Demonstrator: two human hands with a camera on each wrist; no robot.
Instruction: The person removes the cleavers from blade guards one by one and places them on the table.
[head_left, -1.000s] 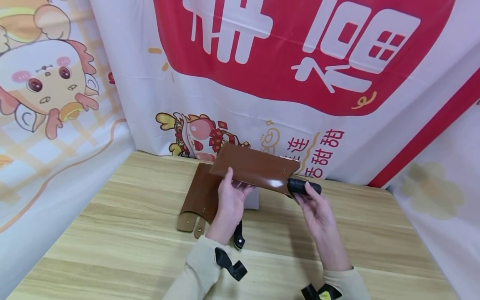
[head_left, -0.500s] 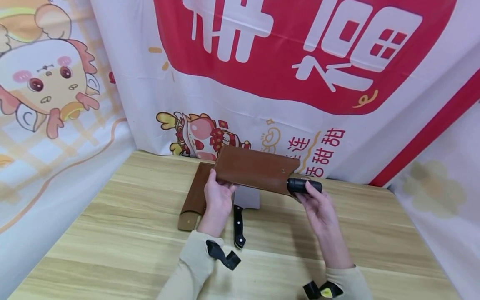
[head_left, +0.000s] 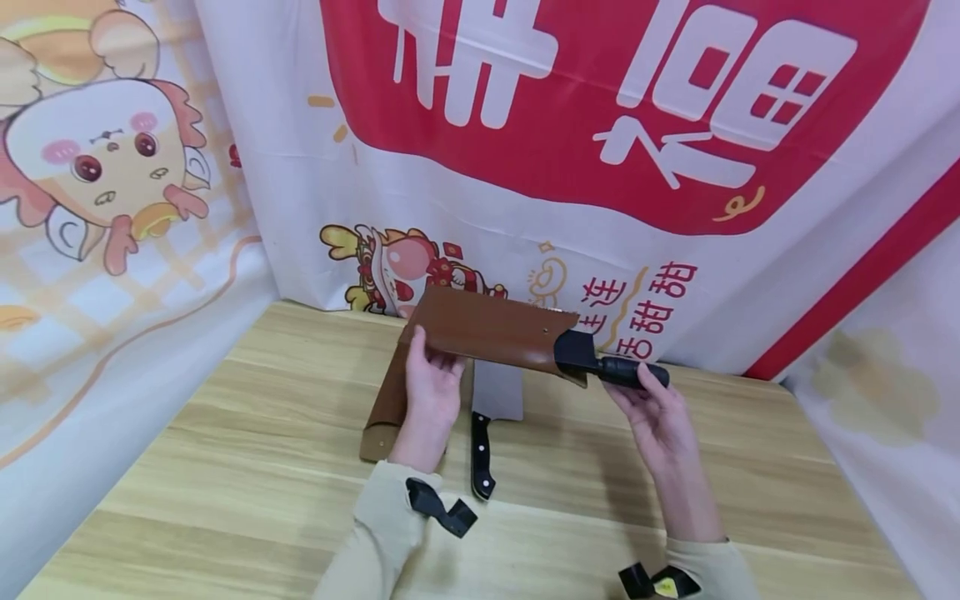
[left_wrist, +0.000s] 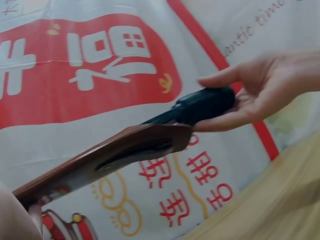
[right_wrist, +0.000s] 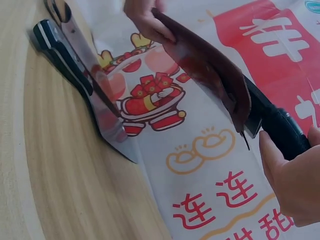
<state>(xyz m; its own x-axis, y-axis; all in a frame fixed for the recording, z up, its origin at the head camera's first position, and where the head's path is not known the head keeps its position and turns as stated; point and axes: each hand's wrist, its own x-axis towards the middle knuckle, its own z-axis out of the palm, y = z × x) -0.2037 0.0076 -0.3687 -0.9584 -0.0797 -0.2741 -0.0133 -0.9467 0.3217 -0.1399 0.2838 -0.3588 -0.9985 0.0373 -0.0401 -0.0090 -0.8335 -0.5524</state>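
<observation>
A brown leather knife sheath [head_left: 487,329] is held above the table, pinched at its left lower edge by my left hand [head_left: 433,400]. From the sheath's right end sticks a cleaver [head_left: 576,350] with a black handle; the base of its dark blade shows and the rest is hidden inside. My right hand [head_left: 660,417] grips that handle [right_wrist: 285,132] between thumb and fingers. Below lies a second cleaver [head_left: 497,392] with a bare grey blade and a riveted black handle, its blade partly covered from view. Another brown sheath [head_left: 390,408] lies left of it, partly behind my left hand.
Everything stands over a light wood-grain table [head_left: 225,500]. A printed cloth backdrop [head_left: 450,179] hangs along the table's far edge, close behind the held sheath, and further cloth [head_left: 150,350] hangs at the left side.
My right hand has moved right with the handle, and the blade's base now shows outside the sheath. My left hand has shifted left along the sheath, uncovering the cleaver on the table.
</observation>
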